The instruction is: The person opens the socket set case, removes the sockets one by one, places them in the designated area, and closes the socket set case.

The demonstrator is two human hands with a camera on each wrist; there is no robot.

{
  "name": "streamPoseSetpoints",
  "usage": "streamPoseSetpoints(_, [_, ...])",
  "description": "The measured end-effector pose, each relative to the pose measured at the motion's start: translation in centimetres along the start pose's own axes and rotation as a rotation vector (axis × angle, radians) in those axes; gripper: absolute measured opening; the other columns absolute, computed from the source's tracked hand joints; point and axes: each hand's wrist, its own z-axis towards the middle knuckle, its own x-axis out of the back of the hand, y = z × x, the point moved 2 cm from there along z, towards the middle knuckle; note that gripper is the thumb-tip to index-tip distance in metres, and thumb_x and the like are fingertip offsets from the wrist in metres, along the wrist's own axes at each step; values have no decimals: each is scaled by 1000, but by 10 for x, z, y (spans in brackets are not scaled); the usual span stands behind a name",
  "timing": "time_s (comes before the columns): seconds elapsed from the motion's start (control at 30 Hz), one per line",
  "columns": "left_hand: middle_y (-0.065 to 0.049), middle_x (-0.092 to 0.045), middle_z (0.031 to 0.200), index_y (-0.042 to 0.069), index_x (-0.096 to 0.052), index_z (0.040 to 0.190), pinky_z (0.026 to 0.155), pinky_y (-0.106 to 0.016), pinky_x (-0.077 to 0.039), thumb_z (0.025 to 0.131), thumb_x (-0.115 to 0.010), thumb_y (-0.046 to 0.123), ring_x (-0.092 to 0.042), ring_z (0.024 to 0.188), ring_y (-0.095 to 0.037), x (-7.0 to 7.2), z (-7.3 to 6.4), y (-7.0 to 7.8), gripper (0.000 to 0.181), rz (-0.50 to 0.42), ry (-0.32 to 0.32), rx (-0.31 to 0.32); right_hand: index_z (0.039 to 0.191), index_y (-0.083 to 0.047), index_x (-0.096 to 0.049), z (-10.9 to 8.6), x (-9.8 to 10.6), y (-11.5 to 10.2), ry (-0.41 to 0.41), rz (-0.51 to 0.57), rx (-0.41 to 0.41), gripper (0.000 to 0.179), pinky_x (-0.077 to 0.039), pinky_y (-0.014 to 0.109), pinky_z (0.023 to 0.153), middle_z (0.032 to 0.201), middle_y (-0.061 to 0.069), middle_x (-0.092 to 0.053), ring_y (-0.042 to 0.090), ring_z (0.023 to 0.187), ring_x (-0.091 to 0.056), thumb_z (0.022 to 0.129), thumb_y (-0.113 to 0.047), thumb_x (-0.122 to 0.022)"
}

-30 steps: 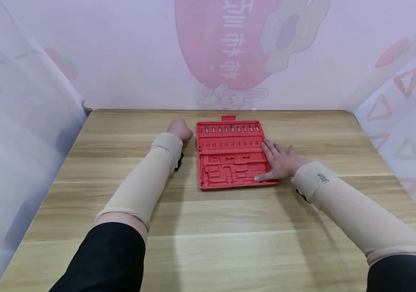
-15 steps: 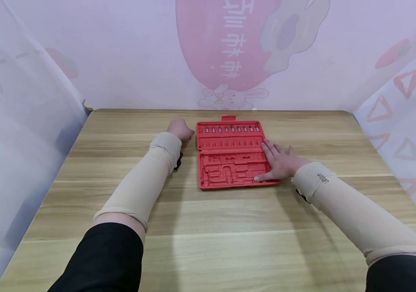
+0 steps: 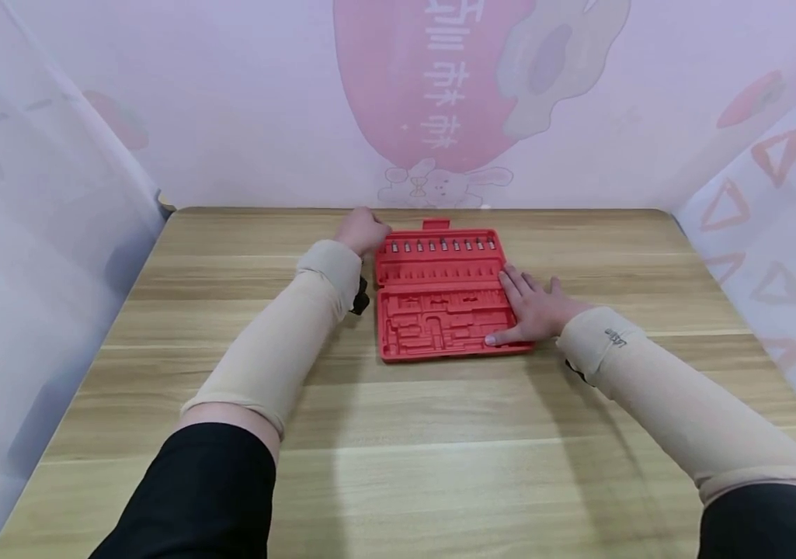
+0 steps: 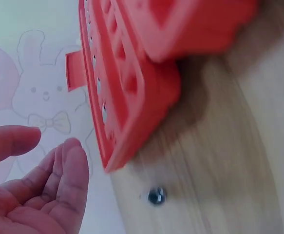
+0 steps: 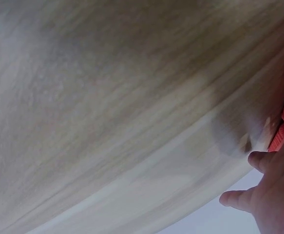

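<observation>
A red moulded tool tray (image 3: 439, 310) lies flat in the middle of the wooden table (image 3: 398, 466), and several small metal bits (image 3: 443, 245) stand in its far row. My left hand (image 3: 368, 227) hovers at the tray's far left corner. In the left wrist view this left hand (image 4: 51, 148) shows an open palm with relaxed fingers and holds nothing, the tray (image 4: 127, 83) beside it. A small metal bit (image 4: 156, 196) lies on the table by that corner. My right hand (image 3: 530, 307) rests flat on the tray's right edge, fingers straight; the right wrist view catches only its fingers (image 5: 261, 158).
Pale printed curtain walls (image 3: 439, 101) close in the table at the back and on both sides. Bare wood stretches from the tray to the near edge. Beige sleeves cover both forearms (image 3: 279, 341).
My left hand has moved forward and to the right, from beside the tray's left edge to its far left corner. The right hand and the tray have stayed still.
</observation>
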Motion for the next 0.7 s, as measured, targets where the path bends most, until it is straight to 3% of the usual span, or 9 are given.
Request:
streamPoseSetpoints(0.13, [-2,-54,72,9,-52,74,59,-28,-42,106,-52,19,-51,61,-15,-9,6,4,33,-70,-51,38,162,1,7,1,-1,2,-10,4,-6,131,-2,78,113,170,21,12,48,154,-5,84,-82,-58])
streamPoseSetpoints(0.27, [-3,-58,70,5,-58,78,58,-26,-46,103,-52,10,-54,59,-14,-16,14,5,26,-92,-62,57,162,1,7,3,-2,2,-11,16,-5,132,-1,77,113,170,21,12,48,154,-3,84,-83,-58])
streamPoseSetpoints(0.53, [-3,-50,66,8,-51,73,48,-22,-43,96,-49,3,-49,46,-9,-26,22,14,24,109,-69,38,162,3,6,4,-1,3,-6,-14,-2,130,-3,77,113,169,23,12,48,153,-3,86,-82,-57])
streamPoseSetpoints(0.7, [-5,-52,74,7,-52,78,53,-24,-47,101,-55,10,-51,52,-11,-31,27,12,23,125,-87,29,162,3,4,4,-1,5,2,-27,0,130,-4,78,113,169,23,9,49,153,-5,85,-83,-56])
